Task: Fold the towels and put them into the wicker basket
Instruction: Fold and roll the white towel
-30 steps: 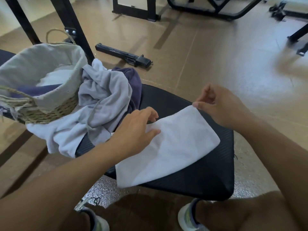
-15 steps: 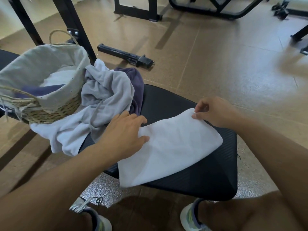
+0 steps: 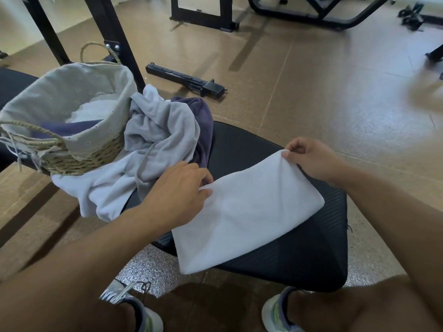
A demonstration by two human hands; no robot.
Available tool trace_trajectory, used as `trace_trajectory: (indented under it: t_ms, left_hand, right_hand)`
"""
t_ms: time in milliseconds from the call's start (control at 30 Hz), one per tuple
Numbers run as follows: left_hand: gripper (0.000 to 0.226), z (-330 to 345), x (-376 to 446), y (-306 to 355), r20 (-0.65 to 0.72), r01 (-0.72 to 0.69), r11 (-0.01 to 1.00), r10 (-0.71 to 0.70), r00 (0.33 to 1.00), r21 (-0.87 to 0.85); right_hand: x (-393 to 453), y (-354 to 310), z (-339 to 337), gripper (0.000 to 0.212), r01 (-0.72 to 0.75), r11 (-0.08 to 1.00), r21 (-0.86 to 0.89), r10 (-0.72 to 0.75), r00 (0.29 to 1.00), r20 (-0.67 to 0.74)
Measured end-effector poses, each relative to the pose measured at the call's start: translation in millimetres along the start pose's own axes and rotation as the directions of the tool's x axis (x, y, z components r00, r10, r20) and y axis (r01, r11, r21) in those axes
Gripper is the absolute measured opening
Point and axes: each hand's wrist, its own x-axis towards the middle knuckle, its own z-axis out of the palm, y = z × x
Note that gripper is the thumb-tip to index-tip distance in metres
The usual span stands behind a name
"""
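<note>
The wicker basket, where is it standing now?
In the head view, the wicker basket stands at the left on the black bench, touching the pile of unfolded towels to its right.

A black padded counter (image 3: 299, 257) carries a white towel (image 3: 242, 219) spread across its near end. Beyond that towel, a heap of grey towels (image 3: 153, 149) with a purple towel (image 3: 203, 125) lies on the counter, touching the wicker basket (image 3: 79, 149) at the heap's left.
</note>
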Motion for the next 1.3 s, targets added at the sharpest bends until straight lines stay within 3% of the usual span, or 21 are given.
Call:
trace_trajectory:
  t_ms: [233, 400, 667, 800, 967, 1100, 1167, 1300]
  left_hand:
    - [0.020, -5, -2, -3, 0.063, 0.028, 1.000, -0.029, 0.998, 0.014]
    - [0.015, -10, -5, -1, 0.079, 0.058, 0.998, -0.059, 0.995, 0.010]
    - [0.006, -19, -11, 2, 0.077, 0.134, 0.991, -0.134, 0.988, 0.005]
    - [0.009, -22, -13, 4, 0.076, 0.119, 0.993, -0.119, 0.990, 0.004]
    - [0.013, -22, -16, 2, 0.176, 0.097, 0.993, -0.108, 0.978, 0.074]
    - [0.012, -38, -18, 2, 0.369, 0.162, 0.978, -0.102, 0.924, -0.135]
    - [0.010, -39, -19, -1, 0.384, 0.159, 0.978, -0.096, 0.918, -0.135]
    - [0.006, -27, -19, -7, 0.263, 0.182, 0.983, -0.169, 0.950, -0.028]
  right_hand:
    - [4, 0, 2, 0.014, -0.086, 0.994, 0.062, 0.084, 0.996, 0.033]
    - [0, -8, -5, 0.017, -0.072, 0.991, 0.109, 0.067, 0.996, 0.053]
    - [-1, -4, -22, 0.015, -0.094, 0.995, -0.037, 0.099, 0.980, 0.172]
    - [-10, -12, -34, 0.014, -0.073, 0.997, 0.010, 0.069, 0.968, 0.240]
    - [-24, -16, -41, 0.019, -0.015, 0.999, -0.044, 0.029, 0.943, 0.333]
    - [-30, -17, -50, 0.024, -0.077, 0.992, -0.101, 0.114, 0.888, 0.446]
    - [-30, -16, -47, 0.020, -0.075, 0.986, -0.150, 0.132, 0.899, 0.417]
    - [-18, -10, -32, 0.014, -0.011, 0.981, -0.194, 0.054, 0.974, 0.218]
